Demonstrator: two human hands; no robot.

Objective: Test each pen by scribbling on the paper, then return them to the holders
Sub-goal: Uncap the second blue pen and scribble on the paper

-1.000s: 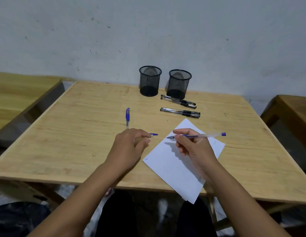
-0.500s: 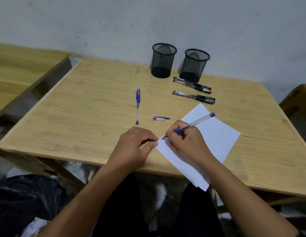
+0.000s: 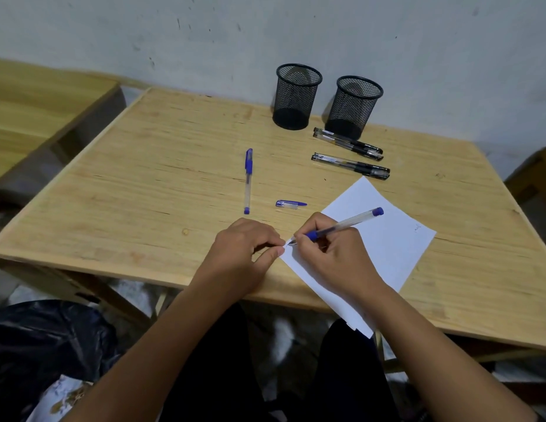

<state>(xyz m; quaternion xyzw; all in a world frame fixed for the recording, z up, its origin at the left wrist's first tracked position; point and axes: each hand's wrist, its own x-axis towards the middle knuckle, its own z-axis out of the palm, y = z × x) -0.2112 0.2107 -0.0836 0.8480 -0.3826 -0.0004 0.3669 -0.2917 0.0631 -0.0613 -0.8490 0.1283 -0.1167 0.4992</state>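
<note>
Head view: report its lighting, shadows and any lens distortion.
Head view: dim, soft light with no glare; faint shadows beside the two mesh holders and under the right hand on the paper; wide-angle lens bows the table edges; the pen and black pens stay reasonably sharp, while tiny marks on the paper are unreadable.

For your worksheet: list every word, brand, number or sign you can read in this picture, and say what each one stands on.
None can be read for certain.
Black pens: pale print on the barrels, too small and blurred to read.
Sheet of paper: a small scribble near its far right edge, pen marks and not legible words.
Blue pen in the right hand, mesh holders: no text visible.
</note>
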